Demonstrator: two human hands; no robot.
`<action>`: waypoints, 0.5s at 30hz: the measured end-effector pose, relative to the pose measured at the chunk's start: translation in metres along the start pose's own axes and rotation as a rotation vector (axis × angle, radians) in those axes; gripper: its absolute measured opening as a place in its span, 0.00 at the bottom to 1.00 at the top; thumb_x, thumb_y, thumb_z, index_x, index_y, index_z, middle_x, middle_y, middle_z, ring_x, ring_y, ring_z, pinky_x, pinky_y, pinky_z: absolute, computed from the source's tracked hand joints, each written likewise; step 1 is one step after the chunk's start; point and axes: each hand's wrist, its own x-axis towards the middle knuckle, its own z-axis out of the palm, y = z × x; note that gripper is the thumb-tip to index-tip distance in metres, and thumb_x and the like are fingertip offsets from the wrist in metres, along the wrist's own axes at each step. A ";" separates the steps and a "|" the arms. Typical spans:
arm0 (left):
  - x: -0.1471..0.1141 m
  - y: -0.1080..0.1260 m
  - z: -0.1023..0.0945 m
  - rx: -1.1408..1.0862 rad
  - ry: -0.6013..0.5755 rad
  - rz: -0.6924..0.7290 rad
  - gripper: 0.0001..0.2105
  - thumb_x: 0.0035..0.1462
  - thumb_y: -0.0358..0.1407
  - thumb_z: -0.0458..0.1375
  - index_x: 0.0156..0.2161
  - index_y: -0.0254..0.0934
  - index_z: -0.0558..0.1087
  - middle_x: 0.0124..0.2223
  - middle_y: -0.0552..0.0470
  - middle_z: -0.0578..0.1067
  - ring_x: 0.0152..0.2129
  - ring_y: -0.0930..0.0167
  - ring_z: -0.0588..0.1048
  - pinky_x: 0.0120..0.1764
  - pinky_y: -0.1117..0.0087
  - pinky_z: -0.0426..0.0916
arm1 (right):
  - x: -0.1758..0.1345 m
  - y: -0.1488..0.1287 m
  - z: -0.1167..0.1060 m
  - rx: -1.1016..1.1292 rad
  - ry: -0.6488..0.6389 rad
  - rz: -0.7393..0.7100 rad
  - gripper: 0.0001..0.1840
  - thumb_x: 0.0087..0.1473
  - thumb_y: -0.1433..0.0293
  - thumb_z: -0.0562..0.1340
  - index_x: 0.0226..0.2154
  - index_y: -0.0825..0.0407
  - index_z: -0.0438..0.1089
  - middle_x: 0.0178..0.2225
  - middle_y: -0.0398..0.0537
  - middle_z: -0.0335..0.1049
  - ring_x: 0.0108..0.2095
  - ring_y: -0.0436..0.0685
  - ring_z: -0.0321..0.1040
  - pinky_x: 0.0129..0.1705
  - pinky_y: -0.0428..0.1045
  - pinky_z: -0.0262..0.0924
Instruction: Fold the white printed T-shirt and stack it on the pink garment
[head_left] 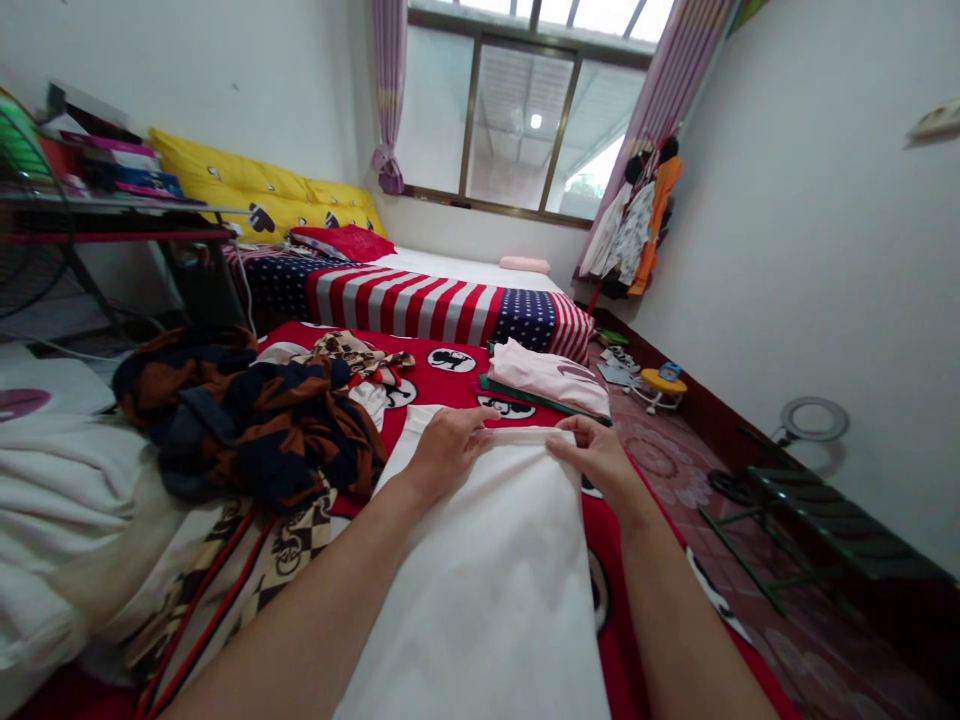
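Observation:
A white garment (495, 570) lies lengthwise toward me on a red patterned bed cover (450, 385). My left hand (452, 447) pinches its far edge on the left, fingers pointing right. On the right side of that same edge, my right hand (592, 452) grips the cloth between thumb and fingers. The edge runs fairly straight between both hands. Just beyond them rests a stack of folded clothes, a pale pink shirt (547, 375) on top and dark green cloth beneath. A rumpled navy and brown garment (262, 420) is heaped left of my left hand.
Checked cloth with red stripes (281, 560) and white fabric (60, 520) pile up at left. Beyond stands another bed with a flag-patterned cover (420, 300). On the floor at right are a green bench (832, 510) and a small yellow stool (663, 381).

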 end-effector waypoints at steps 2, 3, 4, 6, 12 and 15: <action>-0.001 -0.005 0.005 0.052 -0.096 0.011 0.13 0.55 0.30 0.59 0.46 0.38 0.75 0.37 0.49 0.78 0.36 0.65 0.75 0.44 0.64 0.66 | 0.003 0.016 0.002 -0.206 0.016 0.001 0.18 0.40 0.61 0.65 0.33 0.53 0.68 0.25 0.42 0.67 0.25 0.52 0.62 0.27 0.46 0.53; -0.002 -0.008 0.006 0.076 -0.133 0.006 0.13 0.54 0.31 0.60 0.47 0.38 0.75 0.39 0.47 0.78 0.38 0.64 0.75 0.45 0.63 0.65 | 0.004 0.023 0.003 -0.289 0.027 -0.002 0.16 0.39 0.62 0.65 0.32 0.54 0.70 0.24 0.42 0.66 0.25 0.52 0.62 0.27 0.46 0.52; -0.003 -0.011 0.006 0.093 -0.158 -0.006 0.15 0.53 0.32 0.61 0.47 0.37 0.75 0.41 0.46 0.78 0.39 0.63 0.75 0.46 0.62 0.65 | 0.004 0.028 0.003 -0.344 0.037 -0.003 0.15 0.38 0.64 0.66 0.32 0.54 0.71 0.23 0.42 0.66 0.25 0.52 0.62 0.27 0.46 0.52; -0.004 -0.016 0.003 0.099 -0.182 -0.040 0.16 0.51 0.33 0.63 0.47 0.38 0.75 0.42 0.46 0.78 0.41 0.63 0.75 0.47 0.62 0.65 | 0.005 0.032 0.002 -0.378 0.041 0.002 0.16 0.36 0.65 0.67 0.31 0.54 0.72 0.23 0.42 0.66 0.26 0.53 0.62 0.28 0.47 0.51; 0.000 -0.018 -0.010 0.130 -0.111 -0.111 0.11 0.49 0.25 0.59 0.36 0.39 0.78 0.34 0.50 0.79 0.34 0.66 0.76 0.39 0.66 0.67 | 0.006 0.025 0.006 -0.306 0.127 -0.052 0.18 0.42 0.60 0.64 0.34 0.54 0.72 0.24 0.41 0.64 0.25 0.51 0.61 0.28 0.46 0.52; -0.002 -0.019 -0.005 0.184 -0.056 -0.111 0.09 0.49 0.24 0.58 0.33 0.40 0.78 0.33 0.50 0.78 0.33 0.66 0.75 0.41 0.64 0.66 | 0.004 0.024 0.014 -0.470 0.185 -0.052 0.15 0.44 0.60 0.63 0.34 0.52 0.73 0.25 0.41 0.66 0.27 0.52 0.63 0.29 0.46 0.52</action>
